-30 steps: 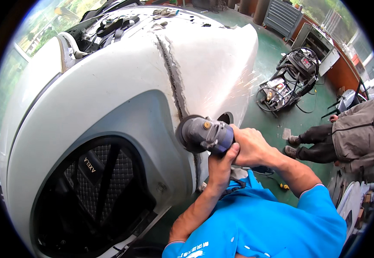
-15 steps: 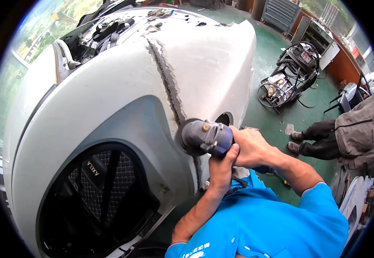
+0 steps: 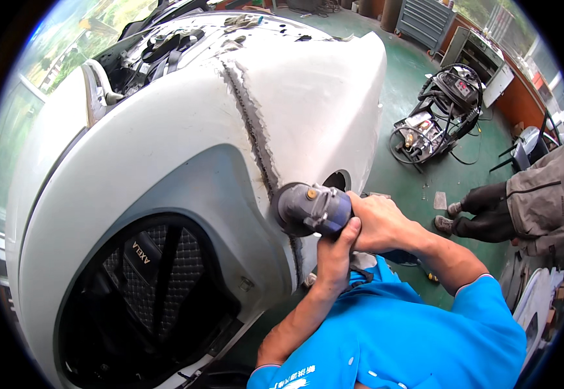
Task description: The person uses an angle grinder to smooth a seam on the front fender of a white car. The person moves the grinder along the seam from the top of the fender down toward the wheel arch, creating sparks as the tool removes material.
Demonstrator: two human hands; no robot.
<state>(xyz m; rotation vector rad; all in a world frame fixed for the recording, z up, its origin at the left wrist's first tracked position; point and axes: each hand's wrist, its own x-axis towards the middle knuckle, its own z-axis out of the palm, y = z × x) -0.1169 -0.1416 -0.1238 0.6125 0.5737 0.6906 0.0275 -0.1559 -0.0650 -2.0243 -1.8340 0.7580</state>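
Note:
An angle grinder point(image 3: 314, 206) with a dark blue body and grey head is held in both my hands. My right hand point(image 3: 380, 222) wraps round its body from the right. Below it, my left hand point(image 3: 335, 259) grips the tool from underneath, thumb up along the body. The grinder's disc lies against or very close to the seam point(image 3: 256, 129), a rough grey strip of bared metal running down the white car body panel point(image 3: 178, 110). Whether the disc touches the metal is hidden by the tool head. Fingers on the tool's far side are also hidden.
Left of the seam is a dark door opening point(image 3: 159, 292) with a quilted seat inside. A wheeled machine with cables point(image 3: 447, 110) stands on the green floor point(image 3: 405, 65). At right is another person in a grey jacket point(image 3: 541, 194). A grey drawer cabinet point(image 3: 422, 24) stands behind.
Both hands and the grinder stay almost in place, with at most a slight shift downward along the seam. The other person's feet have moved slightly.

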